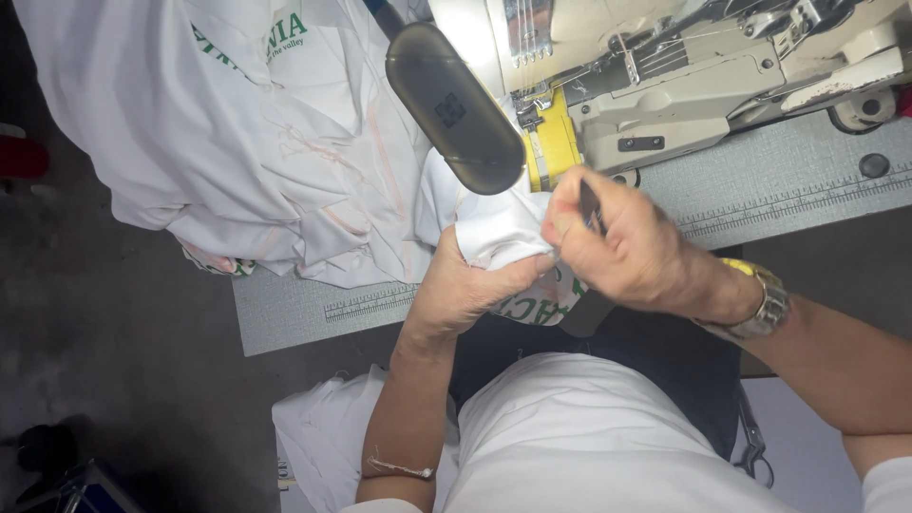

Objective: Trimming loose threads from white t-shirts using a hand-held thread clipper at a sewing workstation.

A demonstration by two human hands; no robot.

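- Gripping a bunched fold of white knit cloth with green printed letters (pixel 503 233) at the centre of the frame, left hand (pixel 465 290) closed around it from below, thumb pressed along its lower edge.
- Pinching the same fold from the right, right hand (pixel 632 247) shut with fingertips (pixel 560 223) together on the cloth and a thin dark tool (pixel 591 204) clamped between thumb and forefinger; kind of tool too small to tell.
- Wearing a silver metal wristwatch with a yellow face edge (pixel 760 299) on the right wrist, right of centre.
- Carrying a thin pale thread bracelet (pixel 399 467) on the left forearm, lower centre.
- Sitting close to a grey cutting-mat table top with printed ruler marks (pixel 779 180), cloth held just above its near edge.
- Standing at the upper right, a cream-coloured industrial sewing machine (pixel 703 85) with a yellow guard part (pixel 551 142) just above the held fold.
- Hanging over the upper centre, a dark oval lamp head (pixel 454 106), touching nothing that can be made out.
- Lying heaped at the upper left, a pile of white garments with green print (pixel 256 142), draped over the table's left end.
- Resting low at the lower left centre, another white cloth piece (pixel 318 437) beside the left elbow.
- Showing at the lower right edge, metal scissors (pixel 752 442), partly hidden.
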